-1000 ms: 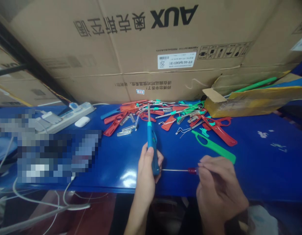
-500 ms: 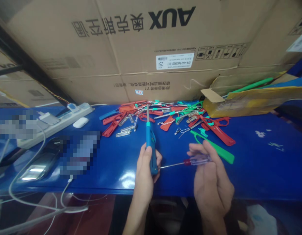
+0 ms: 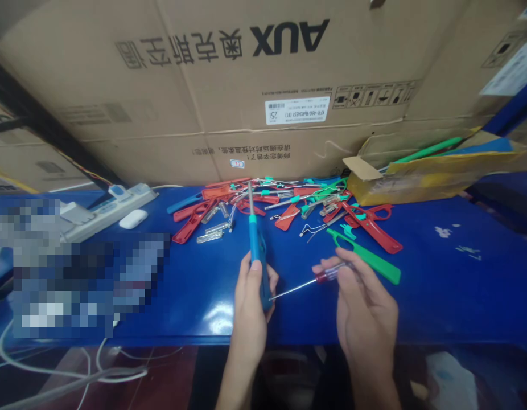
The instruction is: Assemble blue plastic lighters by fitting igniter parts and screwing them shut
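Observation:
A blue long-nosed gas lighter stands nearly upright in my left hand, its metal tube pointing away from me. The fingers wrap round its lower body. My right hand is closed on the clear handle of a screwdriver with a red collar. Its thin shaft slants left, and the tip meets the lower end of the lighter's handle; whether it sits in a gap there I cannot tell. Beyond my right hand lies a green lighter shell half.
Red shell halves, clear fuel tanks and wired metal tubes lie heaped at the back. An open carton stands back right, before a big cardboard box. A power strip, white case and cables are at left.
The screwdriver's handle has tipped up and moved left with my right hand, so its shaft slants more steeply. The whole view has shifted slightly. My left hand keeps its hold on the lighter.

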Motion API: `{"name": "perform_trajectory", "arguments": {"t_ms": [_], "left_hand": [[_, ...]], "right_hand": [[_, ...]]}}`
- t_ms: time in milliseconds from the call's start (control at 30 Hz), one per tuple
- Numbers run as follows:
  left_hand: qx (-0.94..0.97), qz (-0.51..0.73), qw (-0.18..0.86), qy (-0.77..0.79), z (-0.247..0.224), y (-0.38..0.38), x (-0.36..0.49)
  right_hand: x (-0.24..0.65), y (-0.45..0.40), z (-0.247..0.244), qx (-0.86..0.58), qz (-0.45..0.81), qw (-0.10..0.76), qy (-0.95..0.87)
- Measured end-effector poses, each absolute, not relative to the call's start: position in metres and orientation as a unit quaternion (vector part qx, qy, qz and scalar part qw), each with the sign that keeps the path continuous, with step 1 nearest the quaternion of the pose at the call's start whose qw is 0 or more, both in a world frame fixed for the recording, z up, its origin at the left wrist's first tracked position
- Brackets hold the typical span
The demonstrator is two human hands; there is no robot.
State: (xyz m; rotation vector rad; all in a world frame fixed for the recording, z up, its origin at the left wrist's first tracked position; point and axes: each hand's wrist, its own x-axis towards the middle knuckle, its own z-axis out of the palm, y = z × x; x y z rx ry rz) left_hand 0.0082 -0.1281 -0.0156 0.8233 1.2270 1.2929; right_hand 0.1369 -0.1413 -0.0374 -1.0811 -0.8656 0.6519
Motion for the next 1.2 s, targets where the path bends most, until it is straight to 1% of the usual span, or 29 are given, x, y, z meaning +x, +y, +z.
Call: {"name": "perform_trajectory", "arguments": {"t_ms": [100, 167, 333, 400, 467, 567, 633, 733, 833, 933, 1033, 1200], "left_hand": [[0.359, 0.542, 0.556, 0.519, -0.0154, -0.1284, 0.0085], [0.367, 0.537, 0.555, 0.519, -0.0154, -0.1290, 0.0076], [0.376, 0.530, 0.562, 0.512, -0.0157, -0.1300, 0.0037], [0.374, 0.533, 0.563, 0.510, -0.0160, -0.1302, 0.0033], [0.371, 0.537, 0.559, 0.511, -0.0162, -0.1302, 0.0039], [0.360, 0.547, 0.554, 0.514, -0.0166, -0.1297, 0.0057], [0.355, 0.550, 0.551, 0.517, -0.0169, -0.1293, 0.0064], [0.362, 0.541, 0.555, 0.518, -0.0178, -0.1288, 0.0065], [0.367, 0.546, 0.550, 0.515, -0.0194, -0.1285, 0.0064], [0.370, 0.556, 0.541, 0.511, -0.0208, -0.1284, 0.0062], [0.371, 0.556, 0.544, 0.507, -0.0203, -0.1287, 0.0056], [0.376, 0.548, 0.551, 0.505, -0.0175, -0.1294, 0.0047]], "right_hand": [[0.1392, -0.1438, -0.0395, -0.531, 0.254, 0.716, -0.374], [0.1381, -0.1443, -0.0390, -0.522, 0.240, 0.714, -0.399], [0.1349, -0.1440, -0.0373, -0.452, 0.254, 0.725, -0.454], [0.1352, -0.1453, -0.0377, -0.457, 0.226, 0.736, -0.445], [0.1359, -0.1471, -0.0375, -0.487, 0.210, 0.724, -0.441], [0.1368, -0.1481, -0.0368, -0.489, 0.247, 0.698, -0.461], [0.1375, -0.1470, -0.0372, -0.449, 0.271, 0.710, -0.470], [0.1388, -0.1448, -0.0388, -0.416, 0.256, 0.738, -0.466], [0.1391, -0.1442, -0.0389, -0.455, 0.240, 0.722, -0.463], [0.1380, -0.1450, -0.0378, -0.485, 0.256, 0.692, -0.470], [0.1370, -0.1459, -0.0379, -0.486, 0.264, 0.697, -0.455], [0.1351, -0.1461, -0.0374, -0.512, 0.214, 0.707, -0.438]]}}
